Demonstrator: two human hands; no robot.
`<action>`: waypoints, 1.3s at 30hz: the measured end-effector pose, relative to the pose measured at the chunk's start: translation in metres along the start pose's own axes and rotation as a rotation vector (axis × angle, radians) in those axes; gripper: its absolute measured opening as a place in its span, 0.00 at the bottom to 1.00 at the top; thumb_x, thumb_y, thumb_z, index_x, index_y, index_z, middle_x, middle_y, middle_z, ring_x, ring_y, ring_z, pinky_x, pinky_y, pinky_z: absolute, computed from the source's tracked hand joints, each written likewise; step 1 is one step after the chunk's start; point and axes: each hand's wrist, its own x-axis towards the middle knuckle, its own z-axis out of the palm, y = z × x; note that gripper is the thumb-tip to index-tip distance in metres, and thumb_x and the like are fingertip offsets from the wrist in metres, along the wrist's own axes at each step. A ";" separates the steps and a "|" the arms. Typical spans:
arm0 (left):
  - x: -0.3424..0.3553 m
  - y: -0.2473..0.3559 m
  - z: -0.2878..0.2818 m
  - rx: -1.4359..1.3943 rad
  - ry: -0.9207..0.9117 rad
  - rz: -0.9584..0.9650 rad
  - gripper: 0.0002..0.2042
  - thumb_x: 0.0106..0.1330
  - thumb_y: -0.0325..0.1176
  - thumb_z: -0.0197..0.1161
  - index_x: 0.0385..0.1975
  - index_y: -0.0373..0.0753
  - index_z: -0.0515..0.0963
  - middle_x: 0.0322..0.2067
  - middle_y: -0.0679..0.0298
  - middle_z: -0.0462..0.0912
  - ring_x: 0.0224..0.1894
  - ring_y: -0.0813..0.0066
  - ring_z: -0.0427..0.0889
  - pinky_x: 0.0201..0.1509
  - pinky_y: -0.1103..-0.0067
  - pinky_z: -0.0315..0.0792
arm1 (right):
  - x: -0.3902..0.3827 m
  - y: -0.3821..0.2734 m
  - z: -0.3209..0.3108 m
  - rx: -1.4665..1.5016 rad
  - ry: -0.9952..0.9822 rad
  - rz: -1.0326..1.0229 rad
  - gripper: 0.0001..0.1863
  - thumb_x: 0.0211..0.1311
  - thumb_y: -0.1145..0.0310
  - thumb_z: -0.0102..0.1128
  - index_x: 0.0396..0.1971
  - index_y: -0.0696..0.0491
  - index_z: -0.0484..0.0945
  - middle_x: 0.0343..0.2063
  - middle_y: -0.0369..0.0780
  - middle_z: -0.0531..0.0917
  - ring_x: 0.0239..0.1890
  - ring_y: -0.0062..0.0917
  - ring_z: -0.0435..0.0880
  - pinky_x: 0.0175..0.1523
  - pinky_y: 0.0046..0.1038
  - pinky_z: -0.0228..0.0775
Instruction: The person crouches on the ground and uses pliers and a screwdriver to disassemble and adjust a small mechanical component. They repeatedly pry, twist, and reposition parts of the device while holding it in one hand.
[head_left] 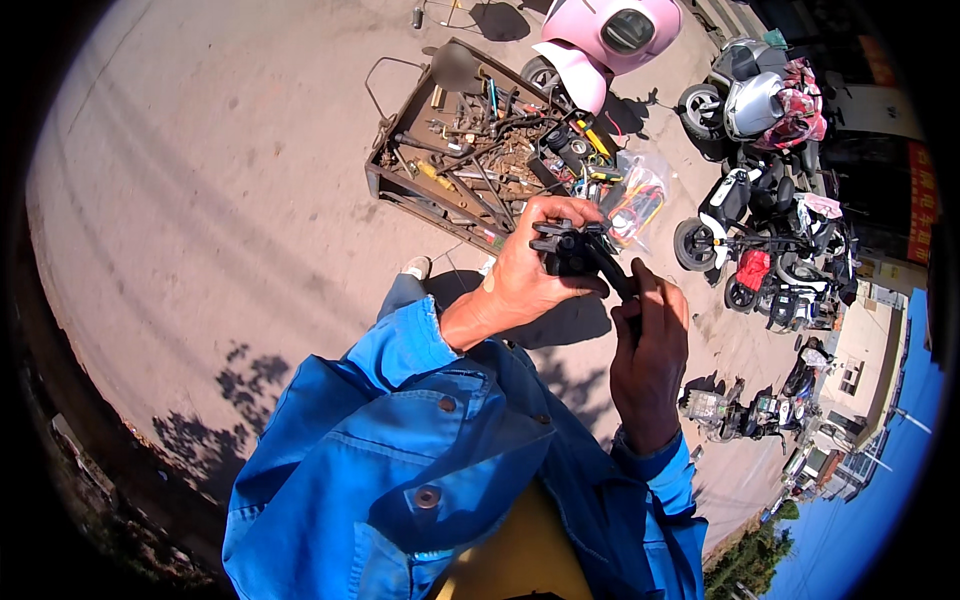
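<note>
In front of my chest, my left hand (515, 283) is closed round a compact black mechanical part (570, 252) with small knobs or prongs on its upper left side. A dark, bar-like piece (612, 272) slopes from it down toward my right hand (650, 345). My right fingers are bent round the lower end of that bar, the thumb pressing from the left. Whether part and bar are one thing, I cannot tell. My palms hide some of both. Beyond my hands stands a rusty metal tray (385, 187) heaped with tools and loose metal pieces.
At the tray's right corner lies a clear plastic bag (648, 190) with colourful contents. A pink scooter (575, 75) stands behind the tray. Along the right are a silver scooter (752, 105), several other two-wheelers and a red bag (752, 270). Concrete ground (220, 170) stretches to the left.
</note>
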 end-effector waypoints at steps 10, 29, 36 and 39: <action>-0.011 -0.003 -0.025 0.082 -0.013 0.053 0.27 0.66 0.35 0.72 0.57 0.40 0.61 0.58 0.52 0.69 0.66 0.56 0.70 0.71 0.58 0.66 | 0.022 0.008 0.032 0.499 -0.080 0.097 0.28 0.62 0.82 0.63 0.64 0.58 0.73 0.42 0.41 0.80 0.44 0.29 0.80 0.49 0.32 0.74; -0.021 0.009 -0.028 0.036 0.219 -0.108 0.30 0.61 0.30 0.78 0.52 0.39 0.59 0.60 0.47 0.71 0.63 0.62 0.76 0.68 0.65 0.73 | 0.059 -0.003 0.071 1.200 -0.216 0.384 0.13 0.74 0.68 0.63 0.52 0.59 0.78 0.31 0.28 0.81 0.34 0.08 0.75 0.40 0.15 0.68; -0.020 0.006 -0.026 0.073 0.170 -0.038 0.31 0.63 0.27 0.75 0.55 0.42 0.56 0.64 0.47 0.67 0.65 0.61 0.73 0.70 0.63 0.70 | 0.060 -0.004 0.065 1.122 -0.209 0.341 0.20 0.74 0.68 0.63 0.61 0.60 0.76 0.37 0.30 0.82 0.38 0.09 0.77 0.44 0.16 0.70; -0.020 0.009 -0.024 0.100 0.144 -0.016 0.29 0.66 0.28 0.72 0.55 0.41 0.55 0.65 0.46 0.66 0.68 0.59 0.70 0.72 0.62 0.67 | 0.059 -0.002 0.065 1.122 -0.169 0.301 0.20 0.73 0.68 0.64 0.61 0.60 0.77 0.38 0.30 0.83 0.39 0.09 0.76 0.44 0.16 0.70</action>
